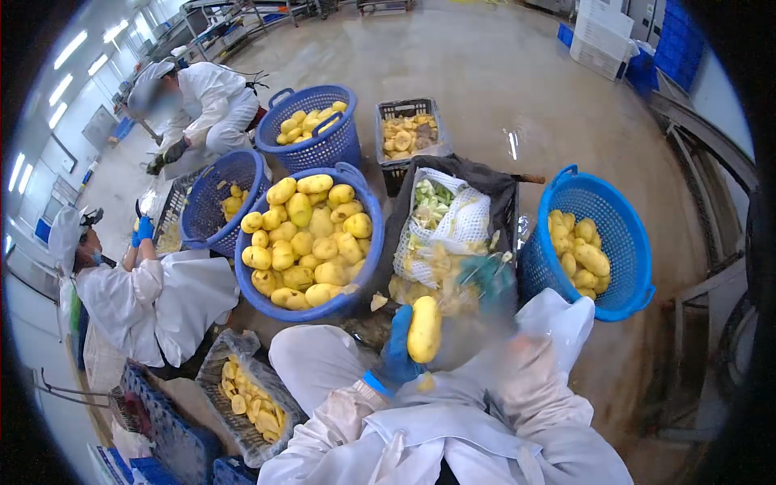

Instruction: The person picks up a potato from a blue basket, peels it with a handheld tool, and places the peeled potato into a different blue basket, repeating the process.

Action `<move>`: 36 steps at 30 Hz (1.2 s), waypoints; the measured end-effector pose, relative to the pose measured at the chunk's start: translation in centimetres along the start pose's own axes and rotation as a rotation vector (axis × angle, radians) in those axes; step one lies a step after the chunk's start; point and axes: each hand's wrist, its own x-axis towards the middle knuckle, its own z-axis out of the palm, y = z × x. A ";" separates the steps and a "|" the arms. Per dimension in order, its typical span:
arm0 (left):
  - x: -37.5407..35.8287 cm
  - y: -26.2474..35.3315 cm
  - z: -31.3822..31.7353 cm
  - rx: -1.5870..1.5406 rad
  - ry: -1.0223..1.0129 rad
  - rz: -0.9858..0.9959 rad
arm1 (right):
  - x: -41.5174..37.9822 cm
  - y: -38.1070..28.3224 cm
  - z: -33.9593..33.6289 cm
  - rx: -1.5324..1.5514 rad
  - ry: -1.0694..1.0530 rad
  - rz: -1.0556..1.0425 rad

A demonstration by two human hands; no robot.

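My left hand (394,352), in a blue glove, is closed around a peeled yellow potato (424,330) held upright above my lap. My right hand (487,281) is smeared by motion over the lined crate in front of me; its fingers and anything in them cannot be made out. That crate (505,190) has a dark liner, and white foam netting (465,214) lies inside with green and pale scraps. Close on the left stands a blue basket (368,279) heaped with peeled potatoes (311,234). To the right, another blue basket (626,234) holds more yellow potatoes (582,250).
Two people in white (153,299) (214,101) work at the left. Near them stand two more blue baskets (198,214) (343,145). A black crate (408,105) of cut pieces is ahead, a lined crate (279,380) of slices at lower left. Metal framing (695,162) lines the right.
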 end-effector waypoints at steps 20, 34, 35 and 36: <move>1.1 2.2 0.5 -0.906 -0.044 -0.545 | 0.6 3.2 -2.3 -0.111 0.108 0.069; 1.6 2.5 0.9 -1.146 -0.031 -0.705 | -2.3 1.4 1.1 0.278 -0.174 0.356; 1.3 2.1 0.8 -1.127 -0.023 -0.738 | -1.3 1.5 0.3 -0.063 -0.108 -0.103; 1.2 1.6 0.5 -1.105 -0.013 -0.765 | -0.3 3.4 -1.4 0.121 -0.012 0.047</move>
